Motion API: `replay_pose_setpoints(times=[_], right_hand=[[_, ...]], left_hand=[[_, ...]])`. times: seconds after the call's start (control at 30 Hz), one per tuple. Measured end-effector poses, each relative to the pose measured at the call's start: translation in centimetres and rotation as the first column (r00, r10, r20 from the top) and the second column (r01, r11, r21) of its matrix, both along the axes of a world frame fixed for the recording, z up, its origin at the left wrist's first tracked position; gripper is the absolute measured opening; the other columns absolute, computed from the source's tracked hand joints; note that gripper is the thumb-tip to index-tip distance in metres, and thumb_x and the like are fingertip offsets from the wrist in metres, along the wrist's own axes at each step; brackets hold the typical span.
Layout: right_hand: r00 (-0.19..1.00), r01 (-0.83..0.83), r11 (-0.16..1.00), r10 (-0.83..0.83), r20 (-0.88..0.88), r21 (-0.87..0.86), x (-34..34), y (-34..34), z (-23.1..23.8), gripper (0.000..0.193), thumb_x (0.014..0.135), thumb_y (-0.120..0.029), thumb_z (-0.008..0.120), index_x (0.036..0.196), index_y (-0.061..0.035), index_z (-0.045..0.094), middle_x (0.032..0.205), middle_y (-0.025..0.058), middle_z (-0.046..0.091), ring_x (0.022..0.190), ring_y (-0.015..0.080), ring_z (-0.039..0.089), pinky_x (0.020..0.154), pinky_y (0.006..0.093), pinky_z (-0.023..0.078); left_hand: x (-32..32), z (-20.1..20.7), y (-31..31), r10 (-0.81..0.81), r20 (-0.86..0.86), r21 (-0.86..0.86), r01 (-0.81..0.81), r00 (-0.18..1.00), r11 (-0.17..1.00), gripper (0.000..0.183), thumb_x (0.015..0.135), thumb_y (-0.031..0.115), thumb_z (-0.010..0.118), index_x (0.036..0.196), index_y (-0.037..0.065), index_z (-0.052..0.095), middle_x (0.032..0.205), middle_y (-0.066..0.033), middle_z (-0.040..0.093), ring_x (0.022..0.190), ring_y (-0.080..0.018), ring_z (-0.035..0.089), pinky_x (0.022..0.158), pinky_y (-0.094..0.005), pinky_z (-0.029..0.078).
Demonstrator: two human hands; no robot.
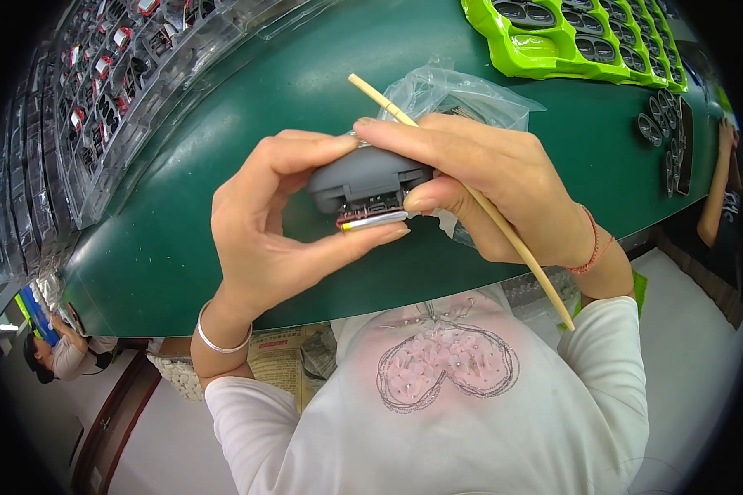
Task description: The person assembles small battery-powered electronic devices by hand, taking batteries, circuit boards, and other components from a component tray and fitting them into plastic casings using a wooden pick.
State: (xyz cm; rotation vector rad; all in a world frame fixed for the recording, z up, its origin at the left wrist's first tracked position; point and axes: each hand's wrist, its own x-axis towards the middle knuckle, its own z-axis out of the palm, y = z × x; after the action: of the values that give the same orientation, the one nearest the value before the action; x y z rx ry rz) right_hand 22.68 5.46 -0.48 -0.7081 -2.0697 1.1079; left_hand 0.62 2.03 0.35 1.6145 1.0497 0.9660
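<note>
A small grey plastic housing [363, 176] is held above the green table [223, 165], pinched between both hands. My left hand [264, 235] grips it from the left, thumb under a thin silver and red part [371, 219] at its lower edge. My right hand [495, 186] holds its right side with forefinger on top. A long thin wooden stick [504, 231] lies through my right hand, slanting from upper left to lower right.
A crumpled clear plastic bag [458, 95] lies behind the hands. Bright green moulded trays [553, 54] sit at the far right. Clear trays of small parts [99, 99] line the left. Dark oval parts [660, 128] lie at right. Another person's arm [714, 190] reaches in at far right.
</note>
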Motion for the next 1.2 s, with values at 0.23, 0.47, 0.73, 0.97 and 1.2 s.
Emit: replay_pose_setpoints(times=[0.23, 0.47, 0.73, 0.97, 1.2], right_hand=[[0.999, -0.027, 0.993, 0.030, 0.027, -0.116, -0.1, 0.2, 0.3, 0.043, 0.093, -0.029, 0.058, 0.125, 0.0004, 0.059, 0.081, 0.0119, 0.064, 0.062, 0.0223, 0.057, 0.058, 0.0304, 0.047], [1.000, -0.010, 0.999, 0.011, 0.023, -0.046, -0.3, 0.6, 0.5, 0.045, 0.087, -0.026, 0.064, 0.124, 0.0000, 0.061, 0.086, 0.0136, 0.066, 0.070, 0.0225, 0.062, 0.062, 0.0304, 0.049], [0.996, -0.035, 0.999, 0.034, -0.086, -0.001, -0.8, 0.6, 0.2, 0.043, 0.076, -0.008, 0.071, 0.117, -0.0010, 0.065, 0.104, 0.0154, 0.070, 0.088, 0.0271, 0.070, 0.077, 0.0317, 0.057], [0.997, -0.014, 1.000, 0.013, -0.082, -0.013, -0.8, 0.7, 0.0, 0.043, 0.073, -0.013, 0.072, 0.115, -0.0025, 0.067, 0.100, 0.0142, 0.071, 0.086, 0.0263, 0.070, 0.075, 0.0304, 0.056], [0.999, -0.037, 0.997, 0.039, 0.022, -0.063, -0.4, 0.9, 0.3, 0.038, 0.081, -0.013, 0.073, 0.116, -0.0021, 0.064, 0.091, 0.0121, 0.070, 0.072, 0.0256, 0.067, 0.062, 0.0308, 0.053]], left_hand=[[-0.3, -0.3, -0.1, 0.018, 0.127, -0.069, -0.009, 0.992, 0.998, 0.055, 0.061, 0.004, 0.090, 0.105, -0.005, 0.058, 0.096, -0.0140, 0.065, 0.091, -0.0197, 0.068, 0.082, -0.0305, 0.056], [-0.5, -0.7, 0.0, 0.087, -0.019, 0.243, -0.080, 0.996, 0.967, 0.058, 0.060, 0.004, 0.091, 0.108, -0.003, 0.059, 0.096, -0.0170, 0.067, 0.089, -0.0228, 0.069, 0.077, -0.0310, 0.057], [-0.6, -0.3, -0.1, 0.110, -0.236, 0.559, 0.042, 0.965, 0.828, 0.075, 0.055, 0.005, 0.093, 0.119, 0.003, 0.054, 0.101, -0.0198, 0.067, 0.087, -0.0266, 0.069, 0.073, -0.0330, 0.058], [-0.5, -0.6, 0.0, 0.123, -0.224, 0.549, 0.021, 0.967, 0.836, 0.072, 0.056, 0.005, 0.093, 0.116, 0.002, 0.055, 0.098, -0.0197, 0.067, 0.086, -0.0269, 0.069, 0.073, -0.0330, 0.058], [-0.8, -0.4, -0.5, 0.038, -0.006, 0.054, -0.037, 0.999, 0.998, 0.059, 0.059, 0.002, 0.089, 0.107, -0.003, 0.056, 0.098, -0.0147, 0.064, 0.091, -0.0195, 0.064, 0.079, -0.0293, 0.053]])
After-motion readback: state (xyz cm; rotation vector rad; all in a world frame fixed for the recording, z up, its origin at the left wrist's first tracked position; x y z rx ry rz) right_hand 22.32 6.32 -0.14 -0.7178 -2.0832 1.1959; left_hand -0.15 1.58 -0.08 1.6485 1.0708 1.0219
